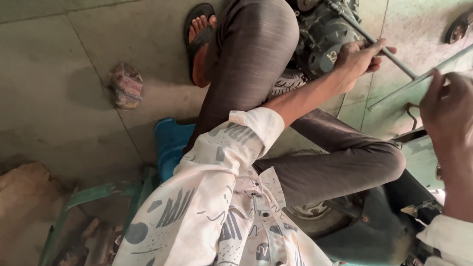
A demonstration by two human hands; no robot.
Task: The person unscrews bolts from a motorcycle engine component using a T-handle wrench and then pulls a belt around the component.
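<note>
Left hand [359,57], arm stretched forward, fingers clenched around a long metal rod [394,59] beside a dark engine [320,30]. Right hand [455,108], raised, grips the rod's crossbar [408,84].

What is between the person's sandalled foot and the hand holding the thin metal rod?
In the head view, the bent knee in dark trousers and a dark engine block lie between the sandalled foot and the left hand gripping the thin metal rod.

A white shirt [217,217] with grey printed shapes is being worn, with dark grey striped trousers [261,59] and a black sandal [194,25]. A blue seat [169,143] is being shown.
</note>
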